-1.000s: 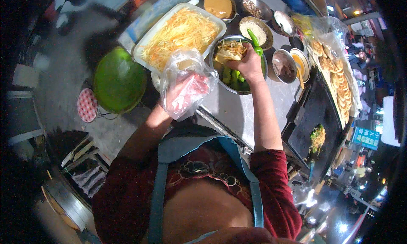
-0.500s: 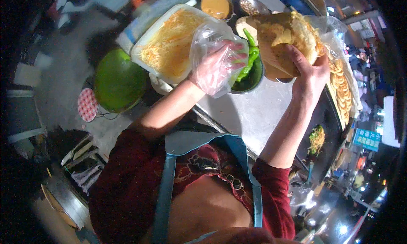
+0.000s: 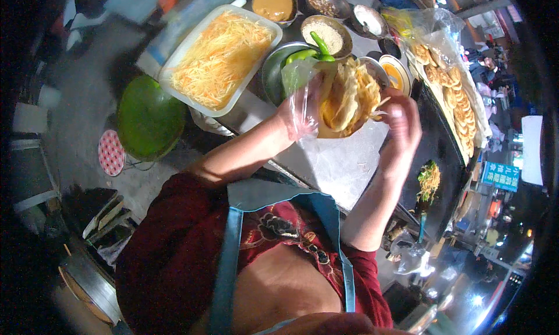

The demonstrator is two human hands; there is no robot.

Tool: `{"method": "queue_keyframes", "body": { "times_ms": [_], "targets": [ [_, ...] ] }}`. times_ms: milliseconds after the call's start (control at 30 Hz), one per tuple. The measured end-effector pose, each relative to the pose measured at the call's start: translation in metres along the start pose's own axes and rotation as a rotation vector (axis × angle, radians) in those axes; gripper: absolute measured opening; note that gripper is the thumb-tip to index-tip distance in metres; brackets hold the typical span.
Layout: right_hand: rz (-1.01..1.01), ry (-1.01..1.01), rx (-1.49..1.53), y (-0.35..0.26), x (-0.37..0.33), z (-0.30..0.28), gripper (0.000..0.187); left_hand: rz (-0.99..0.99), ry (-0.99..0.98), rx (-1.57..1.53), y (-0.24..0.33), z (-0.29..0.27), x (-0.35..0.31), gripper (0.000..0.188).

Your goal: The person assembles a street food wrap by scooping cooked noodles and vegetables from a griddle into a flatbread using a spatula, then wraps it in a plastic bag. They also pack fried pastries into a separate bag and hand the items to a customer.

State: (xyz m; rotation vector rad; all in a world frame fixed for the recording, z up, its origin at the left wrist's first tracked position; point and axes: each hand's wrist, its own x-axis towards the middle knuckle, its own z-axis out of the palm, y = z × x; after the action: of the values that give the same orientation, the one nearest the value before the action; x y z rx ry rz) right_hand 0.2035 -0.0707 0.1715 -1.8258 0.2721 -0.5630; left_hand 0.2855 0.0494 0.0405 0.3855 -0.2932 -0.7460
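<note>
In my left hand [image 3: 300, 110], covered by a clear plastic glove, is a stuffed flatbread [image 3: 347, 99] in a brown paper sleeve. Its split side faces up, with pale shreds showing in the opening. My right hand [image 3: 402, 119] is bare, at the bread's right edge, with curled fingers pinched beside a few loose shreds; what lies between the fingertips is hidden. Just beyond the bread, green chili peppers [image 3: 320, 46] rest in a green bowl [image 3: 272, 73]. At the left stands a white tray [image 3: 169, 78] of pale yellow shreds [image 3: 224, 58].
Bowls of brown sauce [image 3: 273, 6], chopped nuts [image 3: 323, 4], pale grains [image 3: 326, 36] and white powder [image 3: 370, 20] line the back. Several browned flatbreads [image 3: 451, 84] lie at the right, beside a dark griddle [image 3: 442, 131] bearing a heap of shreds [image 3: 429, 180]. A green stool [image 3: 150, 119] stands at left.
The stuffed bread has come nearer and left, from my right hand into my gloved left hand. My right hand has let go of the sleeve and moved to the filling's edge.
</note>
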Motion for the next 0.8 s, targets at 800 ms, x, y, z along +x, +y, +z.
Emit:
{"method": "queue_keyframes", "body": {
  "times_ms": [800],
  "targets": [
    [-0.409, 0.426, 0.076, -0.005, -0.040, -0.044, 0.017, -0.177, -0.060, -0.560, -0.015, 0.040, -0.027, 0.048]
  ]
}}
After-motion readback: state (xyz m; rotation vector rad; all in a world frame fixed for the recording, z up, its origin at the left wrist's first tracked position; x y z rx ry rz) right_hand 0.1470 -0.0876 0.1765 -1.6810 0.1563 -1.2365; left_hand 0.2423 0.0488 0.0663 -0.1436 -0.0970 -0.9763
